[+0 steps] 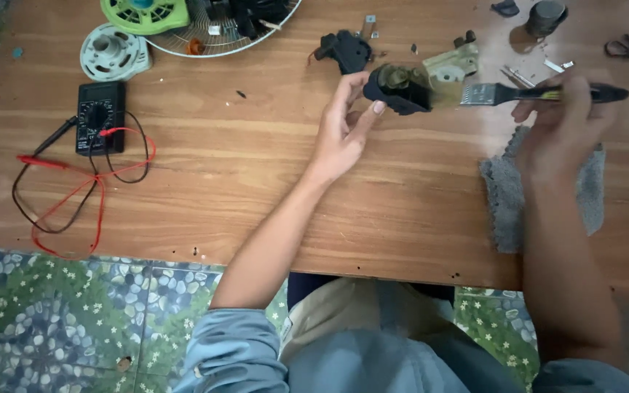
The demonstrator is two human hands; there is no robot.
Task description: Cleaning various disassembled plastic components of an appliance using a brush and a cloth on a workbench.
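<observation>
1. A black multimeter (100, 116) with red and black leads lay far left of the black housing (396, 91).
2. Bare counter (220, 196) stretched between them.
3. The left hand (343, 131) pinched the housing.
4. The right hand (558, 120) gripped a paintbrush (525, 93), its bristles touching the housing.
5. A grey cloth (507, 196) lay below-right.

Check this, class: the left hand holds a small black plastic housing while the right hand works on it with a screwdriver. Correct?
Not quite. In the head view the right hand holds a black-handled paintbrush, not a screwdriver. The left hand does hold the small black plastic housing.
</observation>
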